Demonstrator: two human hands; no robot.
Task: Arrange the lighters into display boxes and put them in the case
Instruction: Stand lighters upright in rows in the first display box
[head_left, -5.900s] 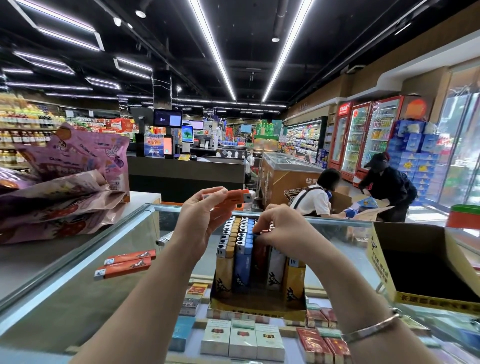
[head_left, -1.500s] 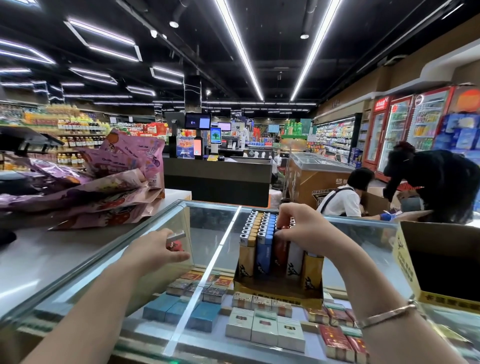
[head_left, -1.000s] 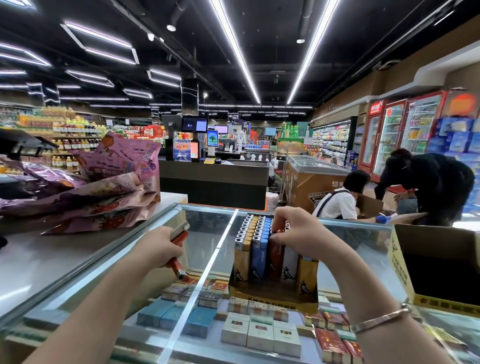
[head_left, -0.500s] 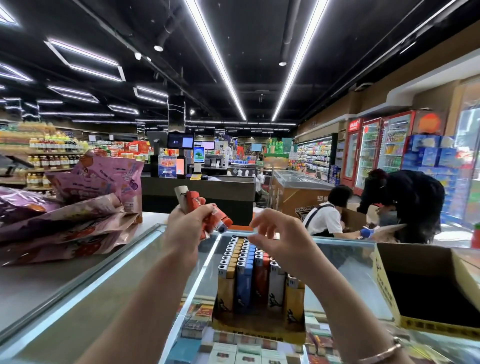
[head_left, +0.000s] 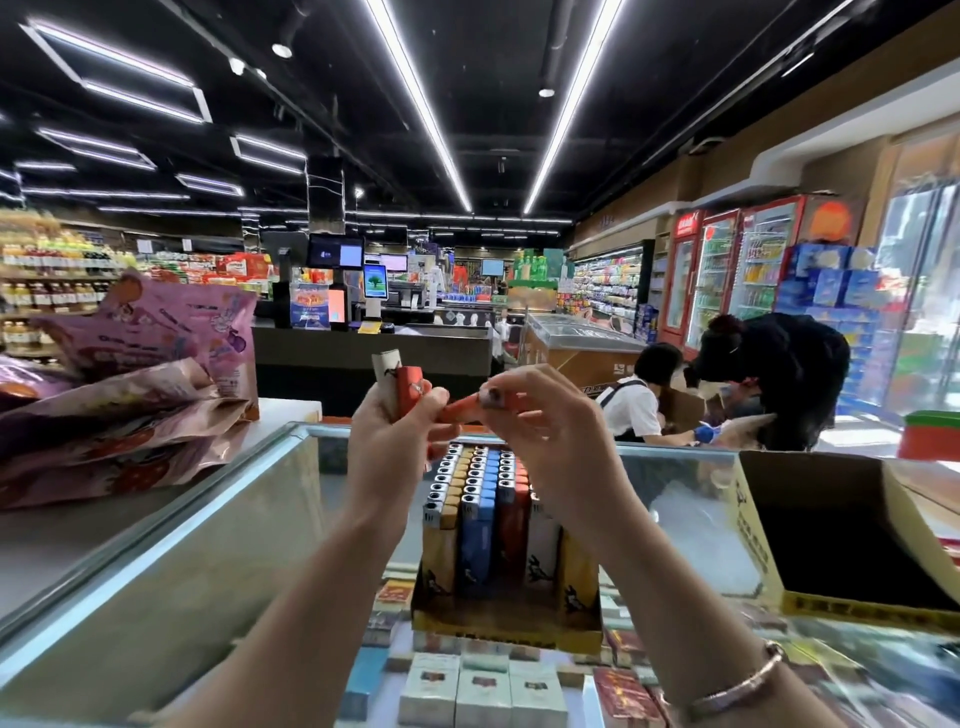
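Note:
A yellow display box (head_left: 506, 621) stands on the glass counter (head_left: 171, 561), packed with rows of upright yellow, blue, red and white lighters (head_left: 488, 499). My left hand (head_left: 387, 447) is raised above the box and grips two lighters (head_left: 400, 387), one white and one red, held upright. My right hand (head_left: 545, 436) pinches a third lighter, an orange-red lighter (head_left: 475, 405), lying level between both hands, its metal cap under my fingertips. Its other end touches my left hand.
A second, open yellow box (head_left: 831, 545) sits at the right on the counter. Pink snack bags (head_left: 130, 384) are piled at the left. Cigarette packs (head_left: 478, 691) lie under the glass. Two people (head_left: 727, 384) bend over cartons beyond the counter.
My left hand picked lighters off the glass at the left and lifted them above the box. My right hand left the rows and now pinches one of them.

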